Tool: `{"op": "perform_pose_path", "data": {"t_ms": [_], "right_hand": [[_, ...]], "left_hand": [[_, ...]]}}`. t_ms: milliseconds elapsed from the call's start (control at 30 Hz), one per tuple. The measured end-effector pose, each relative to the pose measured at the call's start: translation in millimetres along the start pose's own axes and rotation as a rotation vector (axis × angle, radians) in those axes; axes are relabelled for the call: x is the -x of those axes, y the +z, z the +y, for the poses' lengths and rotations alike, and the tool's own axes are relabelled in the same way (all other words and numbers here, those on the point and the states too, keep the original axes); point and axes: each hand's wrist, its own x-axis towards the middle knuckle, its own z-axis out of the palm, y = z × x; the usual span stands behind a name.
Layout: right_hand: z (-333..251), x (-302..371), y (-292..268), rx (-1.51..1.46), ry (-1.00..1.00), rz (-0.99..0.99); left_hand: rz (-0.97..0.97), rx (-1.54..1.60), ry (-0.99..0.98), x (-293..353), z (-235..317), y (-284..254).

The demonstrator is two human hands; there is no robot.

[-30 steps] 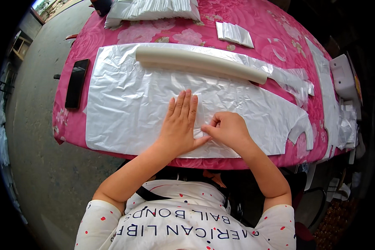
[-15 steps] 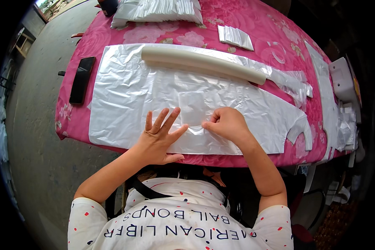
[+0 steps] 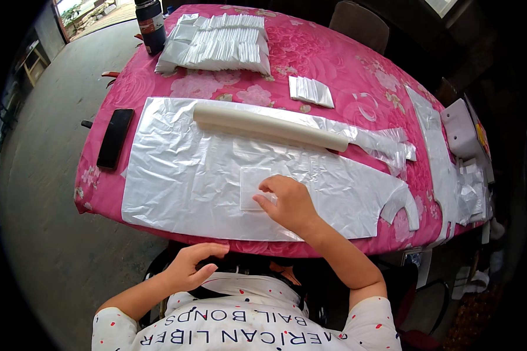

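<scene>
Partly, in the head view, the right hand covered the folded white square lying on the white plastic sheet; thumb and fingers curved half-open, contact unclear. Left hand hung loosely open, visibly holding nothing, near the table edge. Beige roll hid some sheet; black phone lay left; top frame cut dark bottle.

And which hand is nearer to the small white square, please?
Right: the right hand is over the right part of the white square, contact unclear; the left hand is farther away, by the near edge of the table.
</scene>
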Motion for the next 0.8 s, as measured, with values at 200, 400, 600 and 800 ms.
{"op": "perform_pose_path", "data": {"t_ms": [200,400,600,800], "right_hand": [[-22.8,-8.4,73.2,0.166,-0.137,-0.036],[-96.8,42.7,131.1,-0.283,-0.237,-0.377],[-73.3,32.7,82.5,0.041,-0.485,-0.402],[-10.2,3.5,14.6,-0.229,-0.341,-0.221]], "left_hand": [[0.052,0.439,-0.465,32.2,-34.1,19.7],[0.392,0.328,-0.543,39.0,-57.4,11.1],[0.113,-0.520,-0.225,21.8,-5.8,-6.5],[0.281,-0.605,0.130,0.8,17.5,-12.3]]}}
